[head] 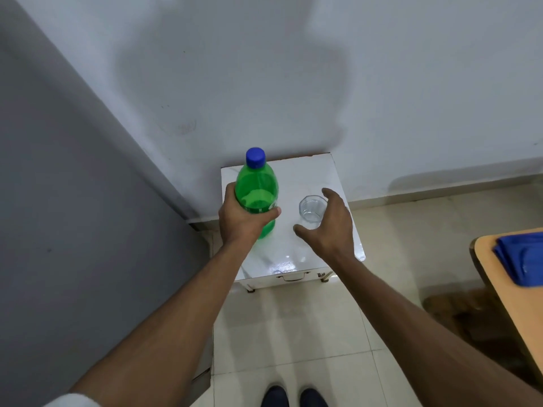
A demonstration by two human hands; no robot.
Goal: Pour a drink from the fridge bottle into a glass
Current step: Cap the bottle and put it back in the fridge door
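L hand (244, 218) wraps green bottle (258, 198); R hand (329, 221) spread, cupping beside glass (313, 208). Cap (255, 157) on: steady bottle, unscrew w/ R first.

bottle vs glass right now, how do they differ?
The green bottle is tall and tinted; the glass is short and clear. The bottle is closed with a blue cap; the glass is open-topped and looks empty. The left hand grips the bottle; the right hand is open around the glass, contact unclear. Both are upright over the white cabinet.

Bottle (258, 189) stands left of glass (312, 208) on cabinet (308, 177).
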